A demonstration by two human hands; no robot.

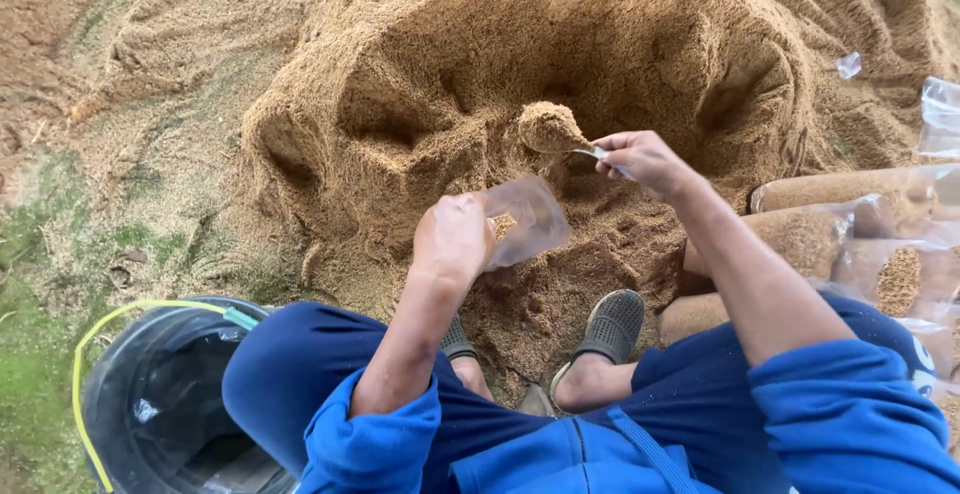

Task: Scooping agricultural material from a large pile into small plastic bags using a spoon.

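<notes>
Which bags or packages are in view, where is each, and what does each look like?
Clear plastic bag: held open in the left hand, nearly empty.
Filled bags: lying at right, clear cylinders packed with tan sawdust.
Empty bags: right edge, clear, crumpled.

Clear plastic bag point(525, 219) tilted open below heaped spoon point(555, 131).

Single head cam, looks steeply down, close over hands point(455, 239) & sawdust pile point(420, 64).
</notes>
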